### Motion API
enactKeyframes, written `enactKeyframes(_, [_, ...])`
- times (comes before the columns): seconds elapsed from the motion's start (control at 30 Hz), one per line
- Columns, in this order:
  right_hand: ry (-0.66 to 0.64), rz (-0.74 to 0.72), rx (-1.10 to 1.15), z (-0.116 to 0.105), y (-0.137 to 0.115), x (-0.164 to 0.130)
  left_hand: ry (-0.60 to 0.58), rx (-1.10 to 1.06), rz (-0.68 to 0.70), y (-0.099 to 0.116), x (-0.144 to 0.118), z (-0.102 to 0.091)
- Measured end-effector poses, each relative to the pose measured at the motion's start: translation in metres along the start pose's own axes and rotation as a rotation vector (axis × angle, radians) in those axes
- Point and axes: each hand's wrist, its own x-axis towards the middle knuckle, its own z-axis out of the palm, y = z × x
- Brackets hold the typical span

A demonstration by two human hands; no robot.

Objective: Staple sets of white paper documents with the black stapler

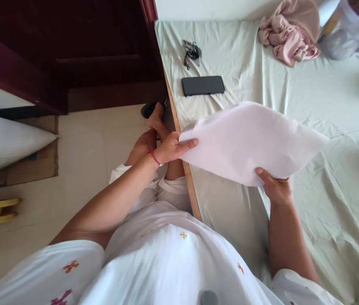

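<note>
Holding paper (246, 140) over cloth (341, 190), left end near the wooden edge (193, 195). Gripping that end with left hand (173, 149), mostly closed, thumb on top. Pinching near side with right hand (276, 187), also mostly closed, thumb on top, fingers hidden. Gripped at two spots, probably to limit sag. Can't tell if touching cloth. Beyond: phone (202, 85), keys (192, 52), perhaps placed there for elbow room.

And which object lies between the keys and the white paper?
In the head view, a black phone lies between the keys and the white paper, on the pale cloth.
</note>
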Motion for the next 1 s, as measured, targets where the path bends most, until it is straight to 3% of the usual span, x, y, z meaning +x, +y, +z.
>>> enactKeyframes(0.17, [0.184, 0.221, 0.156, 0.022, -0.019, -0.051, -0.033, -0.262, -0.245, 0.003, -0.040, 0.007])
enactKeyframes(0.33, [0.225, 0.450, 0.108, 0.030, -0.014, -0.105, 0.037, -0.340, -0.422, -0.005, -0.077, 0.026])
enactKeyframes(0.47, [0.259, 0.487, 0.155, 0.033, -0.017, -0.129, 0.172, -0.509, -0.429, -0.001, -0.084, 0.036])
enactKeyframes(0.57, [0.287, 0.534, 0.175, 0.031, -0.017, -0.138, 0.248, -0.630, -0.485, 0.004, -0.081, 0.032])
enactKeyframes(0.67, [0.316, 0.604, 0.155, 0.024, -0.013, -0.145, 0.156, -0.633, -0.556, 0.002, -0.078, 0.017])
enactKeyframes(0.87, [0.249, 0.690, 0.032, 0.019, -0.018, -0.151, -0.180, -0.476, -0.559, -0.007, -0.074, -0.010])
enactKeyframes(1.0, [0.198, 0.695, -0.038, 0.024, -0.023, -0.150, -0.196, -0.281, -0.479, -0.005, -0.071, -0.007])
